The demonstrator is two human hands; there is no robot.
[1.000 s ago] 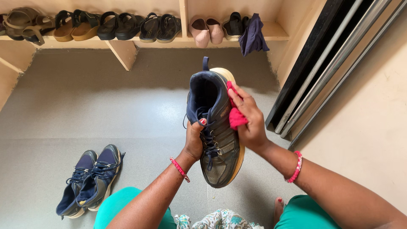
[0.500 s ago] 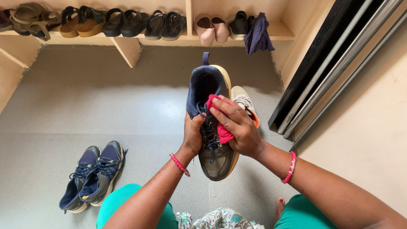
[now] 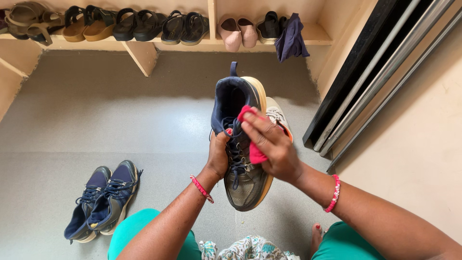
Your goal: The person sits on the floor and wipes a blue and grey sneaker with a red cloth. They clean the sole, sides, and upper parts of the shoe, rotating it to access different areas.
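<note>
Sneaker [image 3: 243, 159] in navy and dull bronze, laced, held up in the air over the grey floor [image 3: 120, 125], heel collar away from the person and toe pointing back toward the knees; it looks light enough for one hand, with a stiff, thick pale sole and a softer, yielding upper, so the firm places to grip are the sole edge and the midfoot by the laces, while the collar would likely fold under pressure; the laces hang loose and could snag. The left hand [image 3: 219, 156] is clamped on the shoe's left flank at the midfoot, thumb hooked over by the eyelets, wrist bent upward; the right hand [image 3: 269, 147] is closed on a bunched pink cloth [image 3: 254, 153], fingers stretched flat and pressing it against the tongue and upper right side, forearm coming in from the lower right. A pale shoe [image 3: 279, 115] lies on the floor just behind the held one; a navy pair [image 3: 103, 200] sits well apart at lower left; sandals line the wooden shelf [image 3: 144, 45] beyond.
</note>
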